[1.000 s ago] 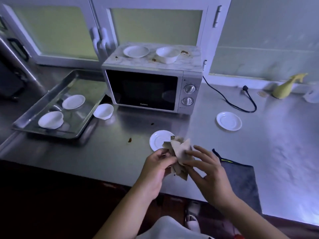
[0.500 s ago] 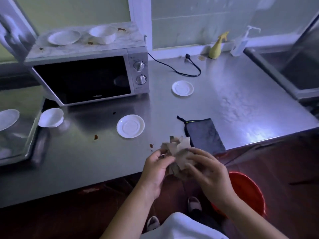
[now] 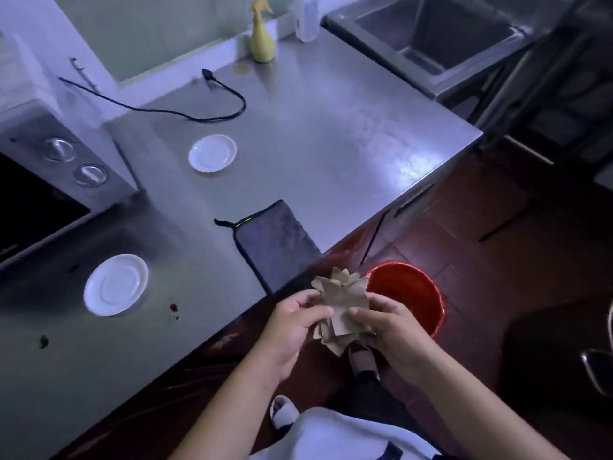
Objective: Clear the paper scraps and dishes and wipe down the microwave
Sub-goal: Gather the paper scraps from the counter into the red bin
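A bundle of brown paper scraps [image 3: 343, 305] is held between both hands, off the counter's front edge and just left of a red bucket [image 3: 408, 293] on the floor. My left hand [image 3: 295, 327] pinches the bundle from the left and my right hand [image 3: 394, 327] grips it from the right. Two white saucers lie on the steel counter, one near the front [image 3: 115, 284] and one further back [image 3: 212, 153]. The microwave [image 3: 49, 180] shows only its right end with two knobs, at the left edge.
A dark folded cloth [image 3: 275, 240] lies at the counter's front edge beside the hands. A black power cord [image 3: 212, 107], a yellow spray bottle [image 3: 262, 38] and a clear pump bottle [image 3: 306, 14] sit at the back. A steel sink [image 3: 441, 38] stands at the right. Dark stains [image 3: 173, 308] spot the counter.
The view has swung right and down. Both hands carried the paper scraps from over the counter to beyond its front edge, beside the red bucket. The tray and microwave top have left the view.
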